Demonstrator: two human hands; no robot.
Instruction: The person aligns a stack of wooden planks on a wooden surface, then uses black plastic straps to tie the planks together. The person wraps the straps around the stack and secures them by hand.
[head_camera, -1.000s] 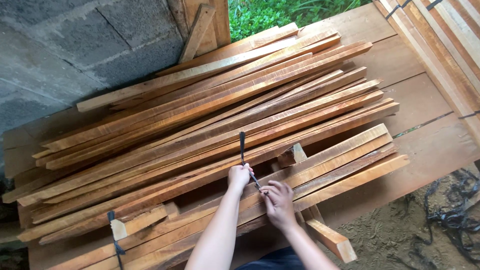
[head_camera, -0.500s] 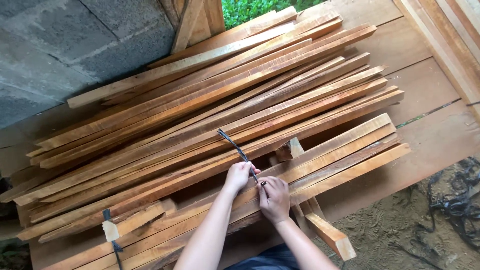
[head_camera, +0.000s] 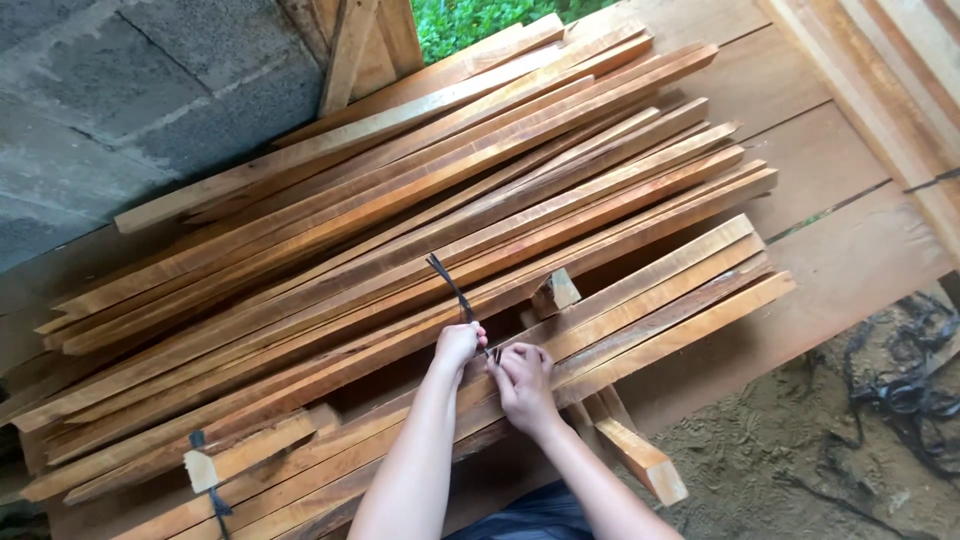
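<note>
My left hand (head_camera: 457, 347) and my right hand (head_camera: 522, 380) are close together over a bundle of long wooden slats (head_camera: 640, 290) at the near side of the pile. Both pinch a thin black strap (head_camera: 449, 283) whose free end sticks up and to the left from my left fingers. The strap goes down around the bundle between my hands. Another black strap (head_camera: 205, 478) binds the same bundle near its left end, next to a short wood block.
A large loose pile of long slats (head_camera: 400, 190) lies on a plank platform (head_camera: 850, 250). A grey block wall (head_camera: 110, 110) stands at the left. Short wood blocks (head_camera: 640, 460) poke out under the bundle. Black straps (head_camera: 910, 390) lie on the dirt at the right.
The strap's free end has swung from upright to leaning left. My hands have stayed together on the bundle, and the view has shifted slightly.
</note>
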